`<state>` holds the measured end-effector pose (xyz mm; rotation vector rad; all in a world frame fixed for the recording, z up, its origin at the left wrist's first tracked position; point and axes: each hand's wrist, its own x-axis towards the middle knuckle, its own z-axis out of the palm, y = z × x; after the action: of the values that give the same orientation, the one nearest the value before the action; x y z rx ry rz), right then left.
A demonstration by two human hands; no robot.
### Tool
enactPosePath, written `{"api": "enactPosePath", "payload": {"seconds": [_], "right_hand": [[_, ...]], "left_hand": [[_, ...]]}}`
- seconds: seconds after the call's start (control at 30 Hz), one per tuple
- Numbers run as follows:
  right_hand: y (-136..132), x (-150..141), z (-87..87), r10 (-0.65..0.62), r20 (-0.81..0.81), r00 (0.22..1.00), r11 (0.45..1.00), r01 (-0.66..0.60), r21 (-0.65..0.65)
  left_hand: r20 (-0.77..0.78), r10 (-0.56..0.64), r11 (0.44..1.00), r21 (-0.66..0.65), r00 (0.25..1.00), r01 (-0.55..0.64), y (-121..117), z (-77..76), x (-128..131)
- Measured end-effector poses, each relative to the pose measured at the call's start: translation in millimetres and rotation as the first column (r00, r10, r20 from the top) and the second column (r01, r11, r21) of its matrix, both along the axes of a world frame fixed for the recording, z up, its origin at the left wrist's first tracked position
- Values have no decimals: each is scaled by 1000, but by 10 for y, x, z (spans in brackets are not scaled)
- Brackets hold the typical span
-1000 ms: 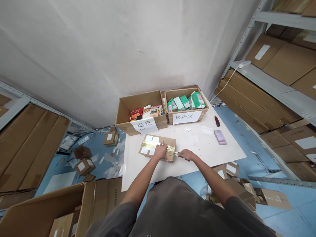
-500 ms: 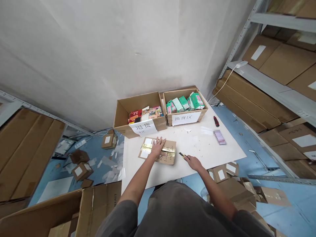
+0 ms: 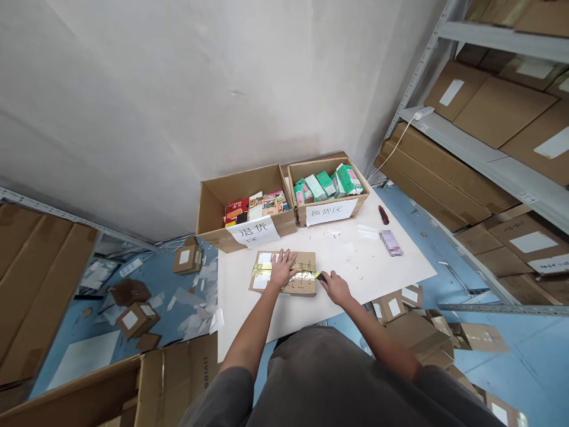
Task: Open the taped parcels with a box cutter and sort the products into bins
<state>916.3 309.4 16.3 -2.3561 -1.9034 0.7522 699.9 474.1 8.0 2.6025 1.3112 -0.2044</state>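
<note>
A small brown cardboard box (image 3: pixel 306 265), banded lengthwise with shiny yellowish tape (image 3: pixel 306 275), lies flat near the middle of a white-topped table (image 3: pixel 242 314). The left hand (image 3: pixel 281 270) is laid palm down on its top, fingers somewhat spread, covering part of the tape and of the dark marks, which are too small to read. The right hand (image 3: pixel 336 289) is closed around a black-and-yellow cutter (image 3: pixel 320 277) at the box's right end; the fist hides most of the handle, and whether the blade is in the tape or only beside it cannot be made out. Behind stand two open cardboard bins with handwritten white paper signs: the left bin (image 3: pixel 213 236) holds mixed printed packs (image 3: pixel 255 206), the right bin (image 3: pixel 302 216) green, white and pink cartons (image 3: pixel 326 182), their lower parts hidden by the walls. A red-and-black cutter (image 3: pixel 383 215) lies near the table's right edge, just above a mauve oblong item (image 3: pixel 391 243) blurred into squares. At lower left, a large brown carton (image 3: pixel 175 379) is cut off by the frame.
</note>
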Motion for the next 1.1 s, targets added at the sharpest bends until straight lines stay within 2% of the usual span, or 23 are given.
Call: {"api": "enactPosePath", "payload": {"seconds": [0.1,0.17,0.23,0.27,0.33,0.4,0.47,0.53,0.63,0.73,0.8,0.9,0.97,1.03,1.1], "right_hand": [[13,84,-14,-7,35,999,1000,7,4],[-15,352,-5,-130,92,987,991,132,-9],[-74,722,15,-313,154,937,947,320,-21],[-112,891,20,-366,154,918,928,372,-11],[-191,1074,-6,-390,32,920,921,390,-4],[-254,959,-102,-407,-187,894,913,407,-40],[-271,589,-259,-442,-399,803,893,437,-109],[-206,145,-418,-429,-525,735,893,431,-127],[117,-258,-516,-512,-514,688,837,534,-119],[682,-239,-398,-546,-432,718,818,569,-87],[1091,-134,-255,-544,-352,761,824,563,-56],[1541,9,-59,-544,-287,788,831,553,-56],[1631,111,6,-541,-300,785,833,550,-63],[1513,230,-8,-540,-339,770,830,554,-64],[1202,318,-107,-541,-399,741,821,567,-61]], "left_hand": [[24,34,999,10,999,-35,-88,7,29],[40,49,999,16,998,-50,-131,9,39],[53,58,998,27,997,-60,-150,4,40],[58,60,998,33,997,-62,-150,1,41],[64,67,997,40,996,-69,-138,-8,47],[67,84,996,37,994,-87,-126,-13,74],[70,120,992,22,990,-122,-128,-12,127],[74,179,984,3,981,-180,-150,1,201],[59,335,942,-6,941,-335,-205,44,297],[-5,566,824,-8,824,-566,-285,101,308],[-48,616,786,-37,787,-617,-365,132,267],[-65,538,835,-93,840,-542,-504,165,168],[-32,472,877,-86,881,-473,-564,194,90],[18,312,948,-72,950,-310,-572,236,4],[59,18,996,-87,998,-13,-544,277,-78]]}}
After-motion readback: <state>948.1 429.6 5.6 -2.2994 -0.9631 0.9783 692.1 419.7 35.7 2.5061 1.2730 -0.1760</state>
